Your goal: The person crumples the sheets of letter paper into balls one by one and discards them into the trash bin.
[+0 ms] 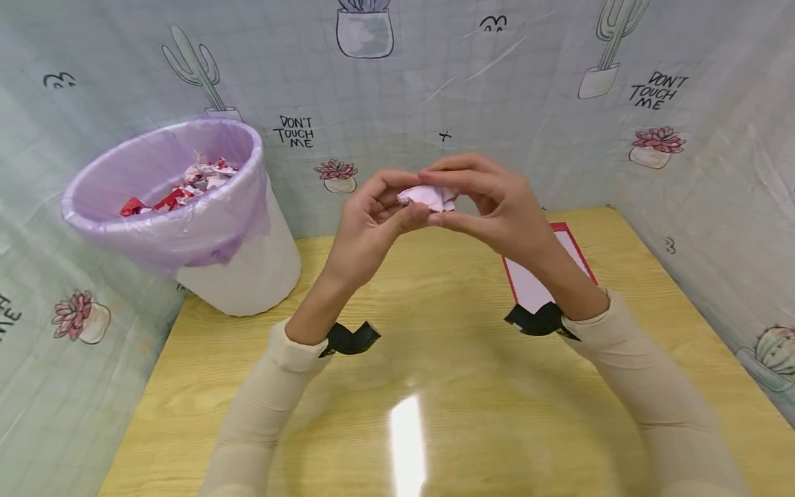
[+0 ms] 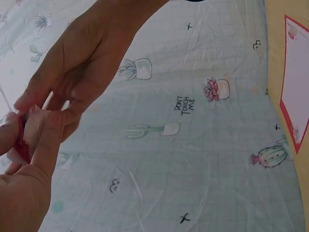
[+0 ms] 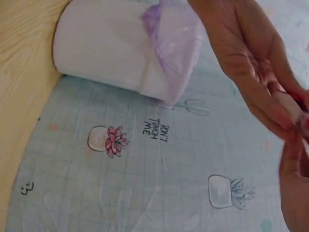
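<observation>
A crumpled piece of pink and white paper (image 1: 428,197) is held up over the table between both hands. The left hand (image 1: 363,231) pinches its left side, thumb in front and fingers behind. From the other side the right hand (image 1: 503,207) grips it between thumb and fingers, the two hands' fingertips meeting around it. Red shows along a fold of the crumpled paper (image 2: 23,145) in the left wrist view. Fingers cover much of the paper; in the right wrist view the hands hide nearly all of it.
At the left on the wooden table (image 1: 348,428) stands a white bin (image 1: 248,276) lined with a purple bag (image 1: 217,228), holding scraps of red and white paper (image 1: 199,179). Red-bordered white sheets (image 1: 531,279) lie at the right, partly behind the right forearm. Printed plastic sheeting (image 1: 397,96) encloses the table.
</observation>
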Motion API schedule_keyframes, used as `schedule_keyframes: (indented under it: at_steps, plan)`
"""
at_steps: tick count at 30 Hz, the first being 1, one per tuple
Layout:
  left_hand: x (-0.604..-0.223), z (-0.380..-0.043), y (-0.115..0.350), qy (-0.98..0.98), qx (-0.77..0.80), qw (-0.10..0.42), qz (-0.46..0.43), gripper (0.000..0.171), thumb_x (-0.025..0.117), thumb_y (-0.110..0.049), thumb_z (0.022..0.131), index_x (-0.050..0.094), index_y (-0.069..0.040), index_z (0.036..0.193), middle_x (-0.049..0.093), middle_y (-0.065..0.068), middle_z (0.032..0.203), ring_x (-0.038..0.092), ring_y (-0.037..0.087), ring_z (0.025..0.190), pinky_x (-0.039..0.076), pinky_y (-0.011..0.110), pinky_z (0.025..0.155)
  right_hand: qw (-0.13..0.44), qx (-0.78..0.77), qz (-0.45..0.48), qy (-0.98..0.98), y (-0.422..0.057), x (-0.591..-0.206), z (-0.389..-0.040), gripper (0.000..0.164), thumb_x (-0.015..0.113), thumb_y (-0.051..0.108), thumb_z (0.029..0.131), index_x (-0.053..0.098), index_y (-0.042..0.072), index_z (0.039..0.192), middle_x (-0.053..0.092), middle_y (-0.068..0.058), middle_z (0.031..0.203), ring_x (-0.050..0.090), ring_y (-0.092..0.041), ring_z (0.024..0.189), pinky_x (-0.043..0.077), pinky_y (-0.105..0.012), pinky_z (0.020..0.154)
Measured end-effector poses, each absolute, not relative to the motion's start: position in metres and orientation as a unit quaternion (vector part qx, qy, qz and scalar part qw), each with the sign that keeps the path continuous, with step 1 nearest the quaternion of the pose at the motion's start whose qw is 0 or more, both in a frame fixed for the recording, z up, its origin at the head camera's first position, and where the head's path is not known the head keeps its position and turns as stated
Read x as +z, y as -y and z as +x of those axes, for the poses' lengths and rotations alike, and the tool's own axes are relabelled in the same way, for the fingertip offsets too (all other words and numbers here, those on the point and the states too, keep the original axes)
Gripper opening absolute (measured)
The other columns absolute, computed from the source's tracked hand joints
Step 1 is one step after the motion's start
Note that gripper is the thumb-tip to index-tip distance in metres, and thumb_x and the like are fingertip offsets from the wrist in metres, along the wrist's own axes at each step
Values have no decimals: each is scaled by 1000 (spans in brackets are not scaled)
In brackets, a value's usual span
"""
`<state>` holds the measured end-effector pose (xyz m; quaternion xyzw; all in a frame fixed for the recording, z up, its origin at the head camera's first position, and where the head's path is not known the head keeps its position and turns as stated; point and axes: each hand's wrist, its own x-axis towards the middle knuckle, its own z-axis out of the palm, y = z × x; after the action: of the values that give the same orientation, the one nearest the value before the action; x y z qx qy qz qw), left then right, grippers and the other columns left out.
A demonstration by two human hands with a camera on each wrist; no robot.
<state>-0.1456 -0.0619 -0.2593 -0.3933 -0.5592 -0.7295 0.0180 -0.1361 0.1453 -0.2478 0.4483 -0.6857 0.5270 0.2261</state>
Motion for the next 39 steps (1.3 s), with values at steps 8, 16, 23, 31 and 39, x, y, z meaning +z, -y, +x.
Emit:
schedule_keyframes:
  at_steps: [8, 16, 23, 31, 39]
  plan:
    - [-256, -148, 68, 566, -674, 17, -474, 40, 68, 1, 94, 56, 18, 127, 65, 23, 120, 70, 26, 93, 59, 41, 86, 55, 649, 406, 641, -168, -247, -138, 30, 79, 10, 87, 73, -5, 112, 64, -12, 110, 60, -26, 98, 57, -26, 77]
    - [-263, -148, 66, 532, -681, -33, -502, 54, 76, -20, 88, 59, 21, 120, 66, 15, 114, 66, 26, 90, 61, 39, 81, -77, 682, 389, 614, -159, -238, -132, 42, 84, 3, 80, 60, 1, 114, 50, -16, 139, 58, -36, 122, 60, -41, 85]
    - [-264, -148, 65, 569, -629, 71, -526, 29, 74, 5, 86, 67, 18, 111, 67, 26, 109, 64, 21, 91, 57, 30, 75, -5, 577, 443, 686, -153, -232, -120, 51, 75, -8, 87, 56, -12, 133, 51, -21, 150, 60, -29, 128, 56, -40, 94]
    - [-263, -149, 68, 588, -655, 34, -473, 34, 63, 22, 88, 61, 20, 122, 64, 30, 123, 68, 21, 101, 60, 39, 85, 155, 469, 434, 754, -143, -238, -120, 62, 77, -16, 79, 57, -9, 137, 64, -18, 135, 67, -22, 116, 58, -32, 90]
    - [-263, -148, 63, 536, -748, -4, -391, 36, 54, 22, 93, 48, 11, 127, 52, 15, 129, 66, 24, 108, 58, 39, 92, 239, 450, 427, 747, -141, -240, -128, 52, 77, -12, 80, 64, -9, 130, 63, -19, 136, 68, -25, 116, 56, -31, 94]
